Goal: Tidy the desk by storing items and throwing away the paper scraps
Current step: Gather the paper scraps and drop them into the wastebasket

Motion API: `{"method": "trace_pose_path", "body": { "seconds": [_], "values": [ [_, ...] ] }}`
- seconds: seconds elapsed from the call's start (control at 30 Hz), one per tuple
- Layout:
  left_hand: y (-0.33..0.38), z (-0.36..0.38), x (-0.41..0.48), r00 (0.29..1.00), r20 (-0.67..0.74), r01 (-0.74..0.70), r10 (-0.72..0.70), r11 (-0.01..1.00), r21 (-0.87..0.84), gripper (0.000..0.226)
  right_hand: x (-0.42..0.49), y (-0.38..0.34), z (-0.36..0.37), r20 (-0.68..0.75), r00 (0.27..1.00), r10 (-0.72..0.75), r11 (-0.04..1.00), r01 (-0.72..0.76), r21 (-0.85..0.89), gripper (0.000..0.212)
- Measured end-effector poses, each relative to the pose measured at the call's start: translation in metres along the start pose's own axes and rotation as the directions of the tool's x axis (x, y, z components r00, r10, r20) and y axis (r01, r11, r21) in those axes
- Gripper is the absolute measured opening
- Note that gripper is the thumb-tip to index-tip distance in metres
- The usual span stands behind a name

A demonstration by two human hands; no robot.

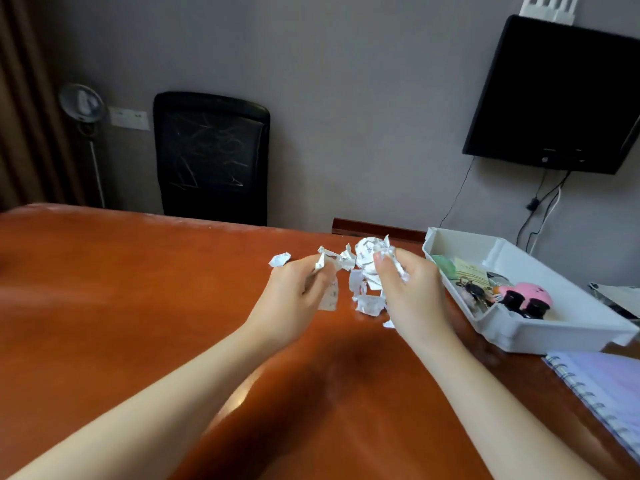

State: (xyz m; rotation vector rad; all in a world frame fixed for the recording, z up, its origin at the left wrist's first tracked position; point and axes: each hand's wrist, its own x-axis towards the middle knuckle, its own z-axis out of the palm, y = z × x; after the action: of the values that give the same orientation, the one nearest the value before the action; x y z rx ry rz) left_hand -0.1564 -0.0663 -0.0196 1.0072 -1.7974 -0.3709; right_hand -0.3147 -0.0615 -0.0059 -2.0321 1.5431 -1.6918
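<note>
Light: we see soft, dim light
Glare: we note pale sheen on the desk (239, 396)
Shadows: soft dark patch near us
Edges: we find wide-angle bending, slight blur

Paper scraps (367, 301): scattered at the middle of the tabletop (138, 289).
Tray (561, 333): set right of the scraps.
Notebook (609, 386): laid before the tray.
Chair (211, 157): placed behind the tabletop.

Beyond the fingers (382, 271), leftward, a black chair (211, 157) — up to their right a dark screen (554, 95), far left a fan (82, 102).
</note>
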Motion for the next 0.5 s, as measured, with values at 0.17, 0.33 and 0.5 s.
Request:
{"method": "trace_pose_path", "body": {
  "seconds": [0.17,0.33,0.5],
  "values": [
    [0.002,-0.060,-0.034,0.999,-0.023,0.034,-0.033,0.999,0.022,0.039,-0.013,-0.050,0.029,0.106,0.994,-0.007,0.992,-0.006,0.122,0.044],
    [-0.008,-0.143,-0.089,0.976,-0.084,0.203,-0.199,0.978,0.049,0.038,-0.040,-0.102,0.077,0.228,0.970,-0.079,0.964,0.017,0.264,0.044],
    [-0.020,-0.230,-0.156,0.923,-0.172,0.367,-0.344,0.921,0.130,0.041,-0.082,-0.167,0.133,0.361,0.912,-0.195,0.912,0.034,0.408,0.039]
  ]
}}
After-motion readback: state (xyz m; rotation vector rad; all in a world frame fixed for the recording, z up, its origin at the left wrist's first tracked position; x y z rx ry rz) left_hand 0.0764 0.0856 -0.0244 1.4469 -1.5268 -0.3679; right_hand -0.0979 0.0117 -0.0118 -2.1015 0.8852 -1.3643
